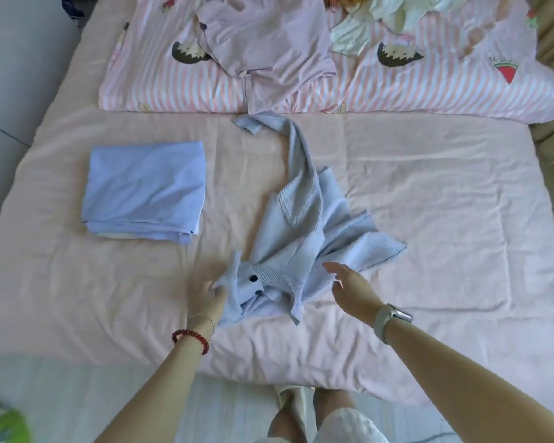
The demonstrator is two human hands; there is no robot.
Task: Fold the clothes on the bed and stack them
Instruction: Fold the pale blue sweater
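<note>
- Left grip [212, 297] pinches the collar edge of the crumpled blue knit cardigan [304, 238] lying mid-bed [429, 199].
- Right grip [349, 286] hovers spread just beside its hem.
- Folded blue garment [144, 190] lies apart, leftward.

Soft, even daylight washes everything pale beyond my fingers; shadows are faint. My left hand [212, 295] smears with motion blur, and the wide lens bows the edges.

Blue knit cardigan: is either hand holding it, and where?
The left hand pinches the blue knit cardigan at its near edge. The right hand hovers open, holding nothing.
</note>
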